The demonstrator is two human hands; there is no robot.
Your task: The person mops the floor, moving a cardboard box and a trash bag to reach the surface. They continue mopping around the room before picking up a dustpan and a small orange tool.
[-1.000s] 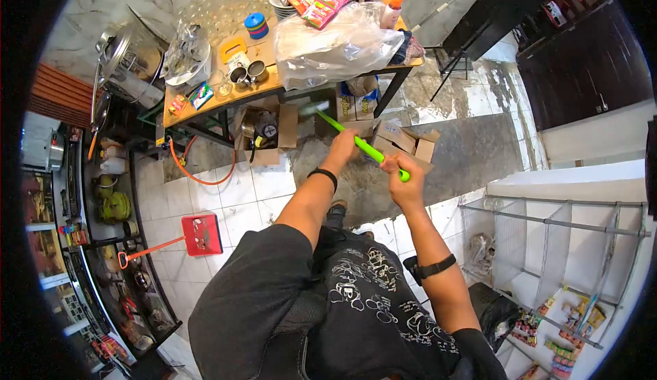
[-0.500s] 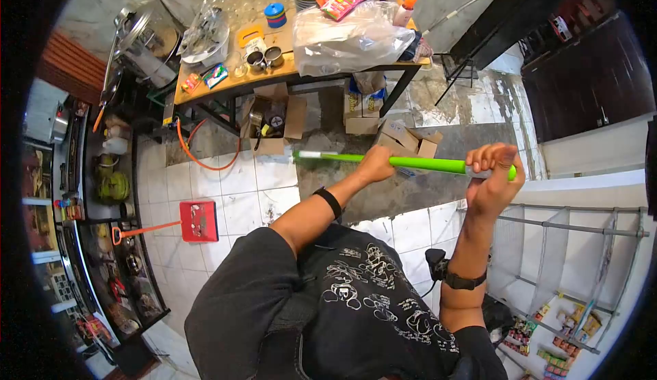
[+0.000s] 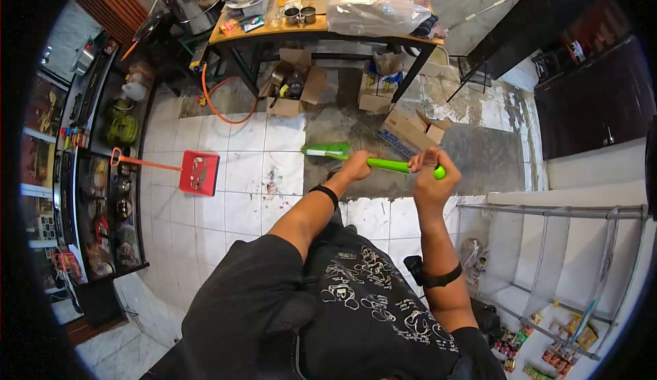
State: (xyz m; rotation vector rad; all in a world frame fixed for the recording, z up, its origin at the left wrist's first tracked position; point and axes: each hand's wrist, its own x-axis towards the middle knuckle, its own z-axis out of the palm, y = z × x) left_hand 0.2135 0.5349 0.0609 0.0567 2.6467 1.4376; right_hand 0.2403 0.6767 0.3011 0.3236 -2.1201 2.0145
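A broom with a bright green handle [image 3: 391,165] and a green-and-white head [image 3: 327,149] is held across in front of me. Around the handle, closer to the head, my left hand [image 3: 356,166] is closed. My right hand [image 3: 434,169] grips the handle's end, its fingers wrapped round it. The broom head overlaps the border between white tiles and bare grey floor. Small bits of dirt [image 3: 272,183] lie on the tiles to the left of my left hand. Further left, a red dustpan [image 3: 199,172] with a long orange handle rests on the tiles, debris in its pan.
An open cardboard box [image 3: 408,128] lies just beyond the broom. A cluttered wooden table [image 3: 321,35] stands at the back, boxes beneath it. An orange hose [image 3: 217,110] curls over the floor. Shelves [image 3: 113,195] line the left; a metal rack [image 3: 540,214] stands at right.
Both hands have drawn the broom closer together and its handle now points more toward me. The broom head has shifted right, and the view has tilted downward.
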